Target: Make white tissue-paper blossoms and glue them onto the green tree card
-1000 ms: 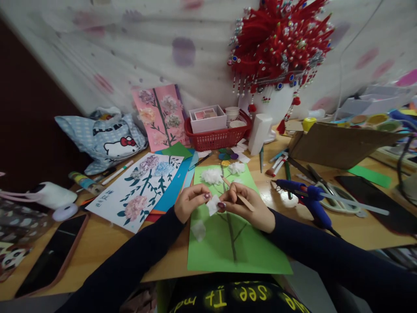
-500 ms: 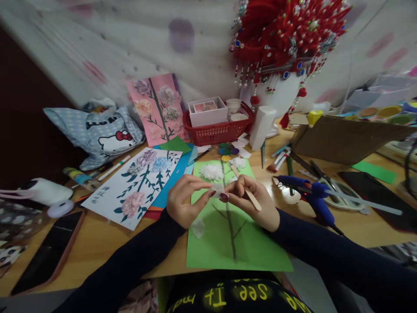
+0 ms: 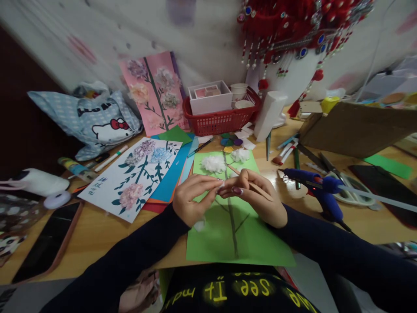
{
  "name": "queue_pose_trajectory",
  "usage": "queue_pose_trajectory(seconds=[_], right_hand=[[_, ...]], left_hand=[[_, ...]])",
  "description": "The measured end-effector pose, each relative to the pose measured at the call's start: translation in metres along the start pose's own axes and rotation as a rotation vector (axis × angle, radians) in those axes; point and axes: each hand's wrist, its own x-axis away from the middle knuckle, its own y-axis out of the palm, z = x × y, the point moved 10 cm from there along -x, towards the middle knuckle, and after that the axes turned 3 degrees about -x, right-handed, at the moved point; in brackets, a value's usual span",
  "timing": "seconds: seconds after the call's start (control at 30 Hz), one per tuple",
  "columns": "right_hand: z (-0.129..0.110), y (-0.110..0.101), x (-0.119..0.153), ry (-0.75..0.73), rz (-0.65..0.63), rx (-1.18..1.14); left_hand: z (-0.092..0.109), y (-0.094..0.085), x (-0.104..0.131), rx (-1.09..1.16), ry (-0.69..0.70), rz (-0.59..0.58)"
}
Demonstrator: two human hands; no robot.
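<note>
Bearings are taken from the point where the two hands meet, 12 o'clock lying away from the wearer. The left hand (image 3: 190, 200), at 9 o'clock, is pinched narrow on a small white piece (image 3: 222, 184) (largely hidden by the fingertips). The right hand (image 3: 269, 206), at 3 o'clock, is half curled, its fingertips meeting the left's; a flat, pale wooden stick (image 3: 260, 191) is held between its fingers, pointing to 11 o'clock.

Beneath both lies one smooth green sheet (image 3: 260, 243), bearing a dark, branching stem (image 3: 232, 221). On it, two ruffled white puffs: the larger (image 3: 213, 164) at 11 o'clock, the smaller (image 3: 240, 155) at 1. One loose, thin white scrap (image 3: 200, 224) lies at 7, just below the left hand.

Further out: one blue glue gun (image 3: 327, 204) at 3; one white floral picture (image 3: 117, 180) at 9; one red plastic lattice basket (image 3: 218, 125) at 12, containing one white box (image 3: 210, 104).
</note>
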Motion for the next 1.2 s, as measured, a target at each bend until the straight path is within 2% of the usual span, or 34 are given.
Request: queue_pose_trajectory(seconds=[0.13,0.27,0.57,0.8,1.07,1.13,1.2], right_hand=[[-0.007,0.007,0.0,-0.033,-0.026,0.029],[-0.011,0.007,0.0,-0.065,-0.015,0.054],[-0.009,0.0,0.0,-0.061,0.03,0.085],[-0.007,0.001,-0.003,-0.031,0.019,-0.001],[-0.007,0.003,-0.004,-0.043,0.026,0.021],[-0.007,0.002,-0.003,-0.058,0.034,0.031],[-0.006,0.001,-0.003,-0.066,0.053,0.048]], left_hand=[[-0.003,-0.005,-0.001,0.031,-0.041,0.022],[-0.012,-0.01,-0.001,0.094,-0.14,0.071],[-0.026,0.004,0.004,0.323,-0.229,0.02],[-0.034,0.009,0.006,0.434,-0.297,0.001],[-0.038,0.016,0.01,0.475,-0.364,-0.033],[-0.038,0.017,0.013,0.43,-0.387,-0.066],[-0.033,0.013,0.013,0.3,-0.342,-0.082]])
